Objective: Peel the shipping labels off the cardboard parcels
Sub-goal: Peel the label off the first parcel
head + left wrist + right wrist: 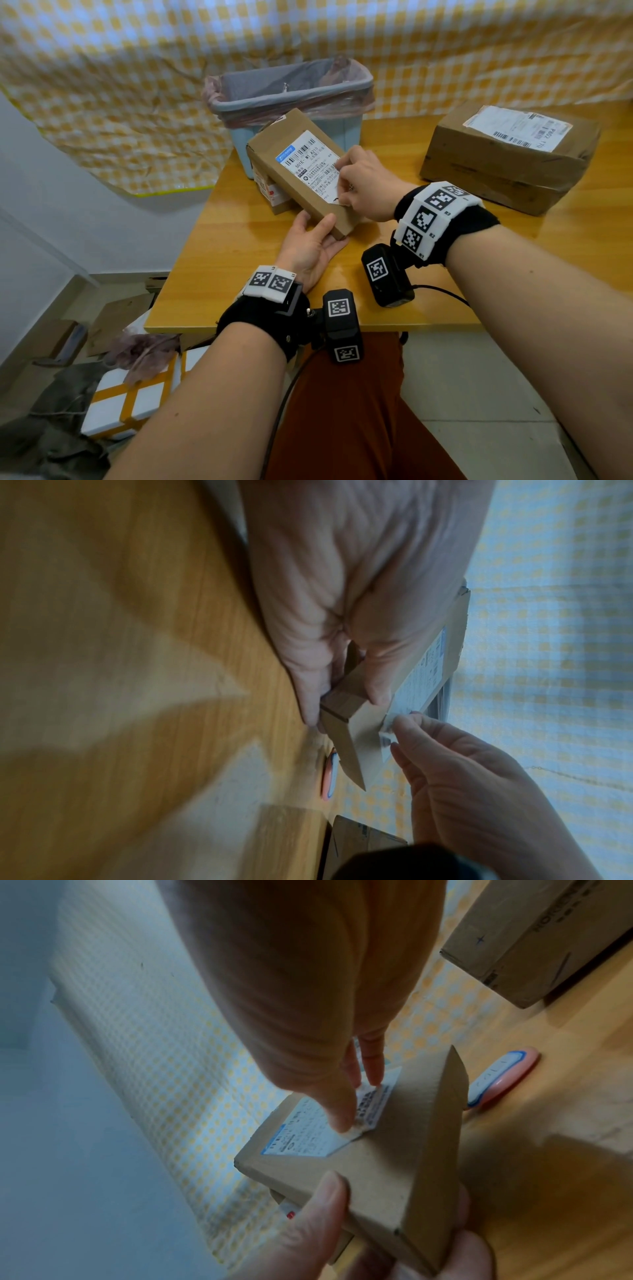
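A small flat cardboard parcel is tilted up off the wooden table. My left hand grips its near end, thumb on top and fingers underneath. A white shipping label covers most of its top face. My right hand pinches the label's near corner. In the right wrist view the right hand has that corner of the label slightly lifted off the parcel. The left wrist view shows my left hand round the parcel's end.
A large cardboard parcel with its own label stands at the table's back right. A lined blue bin stands behind the table's left edge. Another box lies under the held parcel. A pink oval object lies on the table.
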